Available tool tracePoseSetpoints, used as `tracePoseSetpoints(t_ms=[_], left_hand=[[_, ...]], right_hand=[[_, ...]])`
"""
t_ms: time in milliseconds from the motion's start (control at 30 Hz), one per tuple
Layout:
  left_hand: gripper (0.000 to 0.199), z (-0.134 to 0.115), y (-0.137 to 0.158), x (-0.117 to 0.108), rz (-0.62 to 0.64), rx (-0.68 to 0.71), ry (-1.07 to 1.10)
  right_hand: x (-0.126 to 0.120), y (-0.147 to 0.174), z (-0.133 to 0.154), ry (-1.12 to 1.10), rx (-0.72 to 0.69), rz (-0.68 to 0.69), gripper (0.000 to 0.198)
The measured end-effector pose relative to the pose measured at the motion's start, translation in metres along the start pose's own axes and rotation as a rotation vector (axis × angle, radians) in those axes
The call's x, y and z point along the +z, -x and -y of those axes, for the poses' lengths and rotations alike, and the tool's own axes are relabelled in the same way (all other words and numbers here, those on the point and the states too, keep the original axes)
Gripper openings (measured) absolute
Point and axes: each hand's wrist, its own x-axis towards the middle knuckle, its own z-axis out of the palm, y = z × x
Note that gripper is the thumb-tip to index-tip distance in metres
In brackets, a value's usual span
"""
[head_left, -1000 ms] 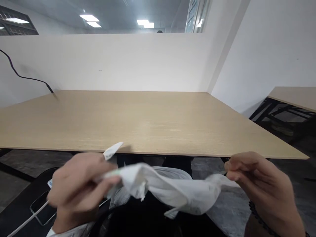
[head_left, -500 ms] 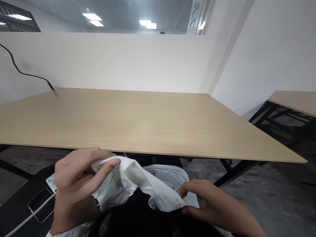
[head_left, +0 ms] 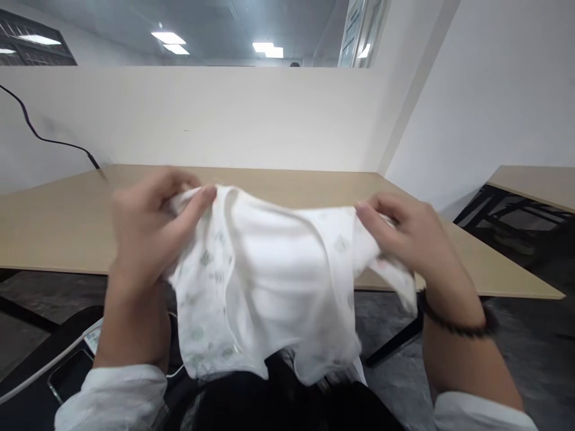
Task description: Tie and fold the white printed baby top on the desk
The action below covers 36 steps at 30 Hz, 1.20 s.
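Observation:
Stretched between both hands is a small white baby shirt [head_left: 283, 275], printed with faint green and pink figures and lying open down its front. My left hand [head_left: 153, 221], somewhat blurred, pinches it at the left shoulder between thumb and fingers. On the other side my right hand [head_left: 399, 230] grips the right shoulder, and a sleeve end droops below the fingers. The shirt hangs upright over the near edge of the table [head_left: 453, 263], its lower hem close to my lap.
A phone [head_left: 69, 374] and a white cable [head_left: 45, 366] lie on a black surface at lower left. Against the white partition [head_left: 269, 120], a black cable [head_left: 58, 142] reaches the table's back left. Another table [head_left: 534, 182] stands at right.
Both hands have risen from my lap toward the table. The bunched shirt is now spread out and hanging, and my right hand has moved up and outward onto its shoulder.

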Motion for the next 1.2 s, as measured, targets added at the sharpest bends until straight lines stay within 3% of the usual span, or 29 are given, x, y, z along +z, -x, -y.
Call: tracePoseSetpoints(t_ms=[67, 167, 233, 333, 433, 533, 633, 733, 833, 967, 1200], left_hand=[[0.039, 0.026, -0.035, 0.032, 0.184, -0.07, -0.134], [0.054, 0.077, -0.069, 0.094, 0.562, -0.242, -0.322], [0.067, 0.112, -0.074, 0.133, 0.848, -0.339, -0.357], [0.075, 0.158, -0.062, 0.168, 1.087, -0.432, -0.448], [0.073, 0.183, -0.045, 0.175, 1.141, -0.455, -0.457], [0.071, 0.184, -0.039, 0.173, 1.135, -0.411, -0.439], [0.059, 0.161, -0.041, 0.184, 1.118, -0.277, -0.35], [0.04, 0.13, -0.043, 0.208, 1.215, -0.13, -0.193], [0.025, 0.108, -0.043, 0.233, 1.349, -0.08, -0.121], [0.015, 0.102, -0.04, 0.248, 1.38, -0.112, -0.04], [0.012, 0.108, -0.024, 0.248, 1.152, -0.321, 0.3]], right_hand=[[0.013, -0.047, -0.026, 0.047, 0.025, 0.104, 0.044], [0.049, -0.1, -0.075, 0.113, 0.095, 0.284, 0.04], [0.077, -0.114, -0.105, 0.25, 0.204, 0.372, 0.037], [0.112, -0.111, -0.135, 0.493, 0.345, 0.424, 0.03], [0.131, -0.104, -0.144, 0.549, 0.356, 0.399, 0.032], [0.142, -0.11, -0.133, 0.415, 0.284, 0.381, 0.031], [0.16, -0.121, -0.108, 0.201, 0.187, 0.566, 0.042], [0.183, -0.122, -0.086, 0.162, 0.174, 0.818, 0.052], [0.197, -0.117, -0.081, 0.149, 0.218, 0.846, 0.05], [0.197, -0.112, -0.091, 0.058, 0.225, 0.812, 0.035], [0.196, -0.106, -0.102, -0.179, 0.319, 0.759, 0.018]])
